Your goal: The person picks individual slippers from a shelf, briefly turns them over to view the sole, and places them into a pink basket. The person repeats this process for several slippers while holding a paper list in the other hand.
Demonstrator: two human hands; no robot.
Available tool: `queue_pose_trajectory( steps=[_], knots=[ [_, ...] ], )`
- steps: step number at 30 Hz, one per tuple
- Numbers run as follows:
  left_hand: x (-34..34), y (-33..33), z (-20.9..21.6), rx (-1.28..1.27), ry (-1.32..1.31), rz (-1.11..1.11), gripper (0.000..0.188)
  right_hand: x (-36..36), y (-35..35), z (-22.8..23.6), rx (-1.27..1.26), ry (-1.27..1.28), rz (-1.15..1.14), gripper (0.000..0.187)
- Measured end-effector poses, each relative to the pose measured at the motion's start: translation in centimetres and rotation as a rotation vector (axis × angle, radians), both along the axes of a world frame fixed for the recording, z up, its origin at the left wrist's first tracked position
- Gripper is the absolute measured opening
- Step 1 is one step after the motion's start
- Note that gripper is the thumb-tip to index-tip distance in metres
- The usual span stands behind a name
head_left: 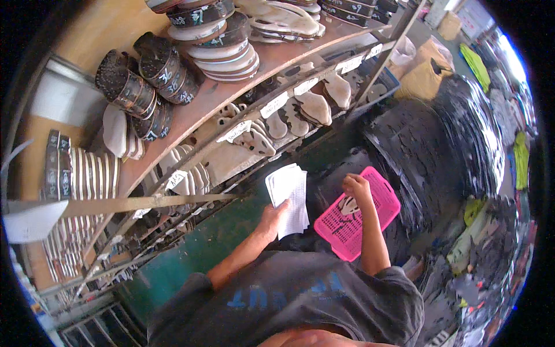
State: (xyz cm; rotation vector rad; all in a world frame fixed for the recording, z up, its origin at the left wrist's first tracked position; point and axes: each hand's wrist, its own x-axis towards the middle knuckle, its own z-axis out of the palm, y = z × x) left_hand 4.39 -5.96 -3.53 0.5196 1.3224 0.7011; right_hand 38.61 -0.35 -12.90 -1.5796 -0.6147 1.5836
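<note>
My left hand [273, 220] is closed on a sheaf of white paper sheets [293, 196], with the thumb lying over their left edge. The sheets are held upright-looking, slightly fanned, and carry fine marks. My right hand [357, 186] is above a pink perforated plastic basket [386, 203], its fingers curled together. Whatever those fingers may hold is hidden. Just below the hand, a pale shoe-sole-shaped piece with dark cutouts [348, 206] lies in the basket, next to a few small dark strips.
A curved shelf [231, 95] runs along the left, stacked with dark metal cutting dies [159, 66] and pale sole-shaped pieces [321, 107]. Black sheet material [416, 156] is heaped beyond the basket. A yellow sack [426, 72] stands far right, and scraps cover the right side.
</note>
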Motion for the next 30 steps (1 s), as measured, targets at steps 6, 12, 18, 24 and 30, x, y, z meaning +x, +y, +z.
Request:
queue_pose_trajectory(
  steps=[6,12,18,24,30],
  knots=[
    [-5.2,2.4,2.7,0.034,0.134,-0.080,0.041,-3.5,14.0,22.4,0.893,-0.522,0.121,0.027],
    [-7.4,2.9,3.1,0.162,-0.134,0.032,0.043,-11.5,30.2,42.5,1.319,-1.204,0.554,0.054],
    [-9.5,2.6,2.6,0.222,-0.035,0.033,0.042,-17.5,39.1,41.1,0.852,-1.622,0.837,0.043],
    [-10.2,2.3,3.6,0.181,-0.072,0.168,0.046,-18.3,44.1,39.6,0.800,-1.754,1.000,0.040],
    [-9.3,2.3,2.8,0.181,-0.035,0.161,0.042,-18.4,46.8,35.6,0.838,-1.713,0.680,0.026]
  ],
)
